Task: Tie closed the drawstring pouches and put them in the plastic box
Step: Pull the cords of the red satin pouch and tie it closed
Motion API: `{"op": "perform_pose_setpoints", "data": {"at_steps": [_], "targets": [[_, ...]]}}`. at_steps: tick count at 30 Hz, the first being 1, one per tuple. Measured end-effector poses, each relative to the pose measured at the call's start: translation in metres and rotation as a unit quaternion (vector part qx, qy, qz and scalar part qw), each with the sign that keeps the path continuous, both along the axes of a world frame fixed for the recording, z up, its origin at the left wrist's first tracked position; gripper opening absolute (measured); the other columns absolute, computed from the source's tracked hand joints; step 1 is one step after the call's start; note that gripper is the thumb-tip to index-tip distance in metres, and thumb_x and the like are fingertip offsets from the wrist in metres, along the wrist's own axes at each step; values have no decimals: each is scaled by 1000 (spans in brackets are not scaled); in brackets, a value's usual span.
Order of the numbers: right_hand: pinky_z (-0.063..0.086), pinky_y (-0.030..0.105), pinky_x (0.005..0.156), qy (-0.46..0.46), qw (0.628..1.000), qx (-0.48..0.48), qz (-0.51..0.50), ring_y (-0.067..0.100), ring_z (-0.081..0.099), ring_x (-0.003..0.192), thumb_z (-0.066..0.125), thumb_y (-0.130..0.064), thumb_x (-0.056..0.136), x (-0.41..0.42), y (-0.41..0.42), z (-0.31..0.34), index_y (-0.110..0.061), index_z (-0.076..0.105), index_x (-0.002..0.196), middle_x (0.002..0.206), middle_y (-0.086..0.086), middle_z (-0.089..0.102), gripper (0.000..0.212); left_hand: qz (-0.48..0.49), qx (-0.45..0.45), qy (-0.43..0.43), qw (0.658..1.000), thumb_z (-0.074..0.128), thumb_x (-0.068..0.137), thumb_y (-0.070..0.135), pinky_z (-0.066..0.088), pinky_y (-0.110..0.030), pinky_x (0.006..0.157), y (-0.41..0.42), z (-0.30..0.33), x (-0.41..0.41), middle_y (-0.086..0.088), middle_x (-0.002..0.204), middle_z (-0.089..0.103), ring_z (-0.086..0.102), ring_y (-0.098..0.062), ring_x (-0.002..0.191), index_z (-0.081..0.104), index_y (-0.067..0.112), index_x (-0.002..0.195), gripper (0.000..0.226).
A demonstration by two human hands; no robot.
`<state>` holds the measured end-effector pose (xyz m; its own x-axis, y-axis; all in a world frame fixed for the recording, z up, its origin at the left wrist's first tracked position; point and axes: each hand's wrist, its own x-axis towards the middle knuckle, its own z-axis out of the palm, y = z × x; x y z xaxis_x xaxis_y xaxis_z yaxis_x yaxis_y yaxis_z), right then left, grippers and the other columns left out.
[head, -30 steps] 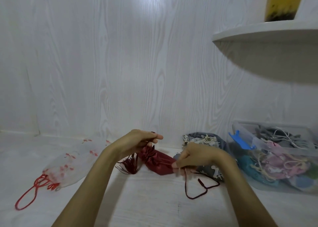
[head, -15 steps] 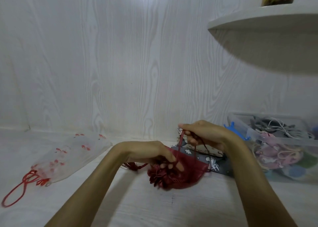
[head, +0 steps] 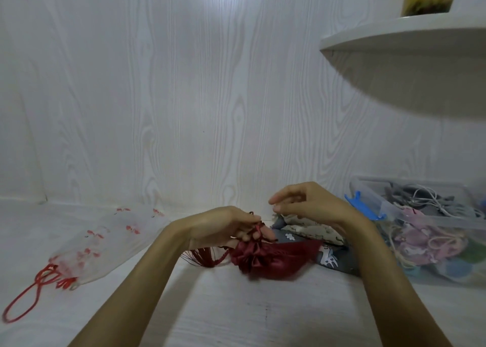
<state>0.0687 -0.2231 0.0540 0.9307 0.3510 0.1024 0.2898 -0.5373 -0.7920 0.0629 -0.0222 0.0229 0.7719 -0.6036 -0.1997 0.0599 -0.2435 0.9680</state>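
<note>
Cinching dark red satin pouch [head: 273, 258] | left grip [head: 226, 228] pinches neck | right grip [head: 307, 204] slack

No text, label, brand, number or sign can be read anywhere in the view. The sheer pouch [head: 105, 244] at the left and the grey pouch [head: 334, 260] near the plastic box [head: 431, 223] carry only small printed motifs, not letters.
</note>
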Motion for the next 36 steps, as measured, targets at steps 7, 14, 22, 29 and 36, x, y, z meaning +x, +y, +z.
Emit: {"op": "perform_pose_setpoints", "data": {"at_steps": [7, 14, 22, 29, 36], "targets": [[51, 20, 73, -53, 992, -81, 84, 1, 61, 69, 75, -22, 79, -3, 15, -9, -29, 75, 98, 79, -6, 72, 21, 19, -8, -7, 1000, 45, 92, 30, 40, -10, 53, 8, 6, 0, 14, 62, 56, 48, 1, 53, 79, 19, 78, 38], [44, 30, 67, -228, 961, -131, -87, 9, 57, 71, 63, -30, 82, -1, 31, -17, -27, 68, 77, 76, -11, 67, 8, 93, -14, -4, 996, 43, 98, 25, 44, -12, 59, 17, 8, 3, 12, 65, 57, 49, 0, 57, 76, 15, 89, 36], [47, 35, 85, -178, 921, -240, -250, 24, 52, 114, 60, -8, 82, 3, -4, -5, -24, 57, 124, 123, 4, 61, 45, 140, -8, 6, 990, 44, 99, 25, 51, -15, 62, 30, 12, 1, 8, 72, 57, 49, -5, 67, 75, 11, 97, 34], [46, 13, 77, -93, 988, -121, 21, 0, 60, 82, 68, -19, 84, -10, 17, 8, -31, 49, 134, 129, -18, 54, 55, 111, -2, 4, 994, 48, 98, 26, 51, -16, 63, 24, 9, 0, 9, 72, 58, 51, -3, 65, 72, 6, 106, 32], [51, 19, 63, -83, 991, -102, -8, 5, 62, 61, 74, -25, 81, -5, 30, -14, -18, 77, 88, 76, 2, 74, 11, 114, -22, -8, 993, 55, 94, 25, 52, -14, 65, 27, 7, 0, 8, 75, 62, 54, -2, 64, 71, 5, 109, 30]]}}
